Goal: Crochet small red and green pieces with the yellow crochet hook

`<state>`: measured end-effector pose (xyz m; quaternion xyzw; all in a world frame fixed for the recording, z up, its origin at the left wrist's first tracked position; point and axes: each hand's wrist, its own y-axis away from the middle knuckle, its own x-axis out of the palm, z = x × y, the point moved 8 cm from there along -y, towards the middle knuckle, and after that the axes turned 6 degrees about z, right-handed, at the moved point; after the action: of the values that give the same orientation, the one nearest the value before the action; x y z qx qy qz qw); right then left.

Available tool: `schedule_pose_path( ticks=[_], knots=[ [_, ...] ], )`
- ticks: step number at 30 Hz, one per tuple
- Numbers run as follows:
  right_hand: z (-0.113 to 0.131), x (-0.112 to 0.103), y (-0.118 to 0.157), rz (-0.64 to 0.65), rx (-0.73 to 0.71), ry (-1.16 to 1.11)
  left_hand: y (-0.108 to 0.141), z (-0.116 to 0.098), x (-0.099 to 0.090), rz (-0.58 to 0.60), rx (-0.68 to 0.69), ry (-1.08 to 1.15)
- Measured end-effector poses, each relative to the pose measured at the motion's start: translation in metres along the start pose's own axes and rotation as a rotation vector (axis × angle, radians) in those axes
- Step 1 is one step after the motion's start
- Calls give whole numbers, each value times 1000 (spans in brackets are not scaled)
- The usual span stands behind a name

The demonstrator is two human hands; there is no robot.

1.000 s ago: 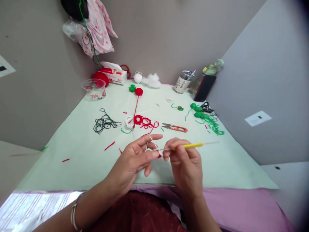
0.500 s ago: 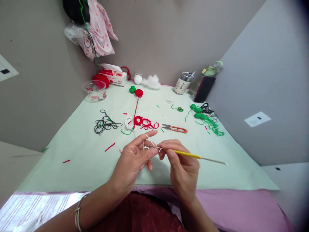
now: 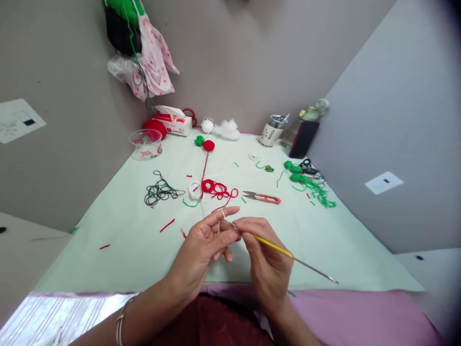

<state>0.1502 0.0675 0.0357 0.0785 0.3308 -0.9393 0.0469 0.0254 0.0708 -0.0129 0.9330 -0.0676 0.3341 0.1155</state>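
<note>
Two hands meet over near part of table (image 3: 324,259), head view. Left hand (image 3: 201,245): thumb pinches small crochet piece (image 3: 236,239), mostly covered; index finger stretched, white yarn (image 3: 223,214) around it. Right hand (image 3: 268,262): fingers closed on yellow-handled crochet hook (image 3: 273,246), working tip hidden, bare end pointing toward lower right. Possible trouble: index finger relaxes, yarn slackens, loop slips from hook; loose pinch, piece twists; trailing yarn snags in red yarn tangle (image 3: 221,191) beyond.

The left hand (image 3: 206,244) and right hand (image 3: 268,262) hide from me most of the crochet piece (image 3: 237,239) and the inner tip of the yellow-handled crochet hook (image 3: 272,246). Above, a hanging green bundle (image 3: 124,6) runs out of view.
</note>
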Motion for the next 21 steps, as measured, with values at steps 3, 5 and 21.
schedule_pose_path(
  ticks=[3,5,21],
  knots=[
    [1,-2,3,-50,13,-40,3,2,2,-8,8,16],
    [-3,-4,6,-87,46,-60,5,4,2,2,-3,7],
    [-38,41,0,-19,708,-768,27,-60,-52,24,109,-544]
  ],
)
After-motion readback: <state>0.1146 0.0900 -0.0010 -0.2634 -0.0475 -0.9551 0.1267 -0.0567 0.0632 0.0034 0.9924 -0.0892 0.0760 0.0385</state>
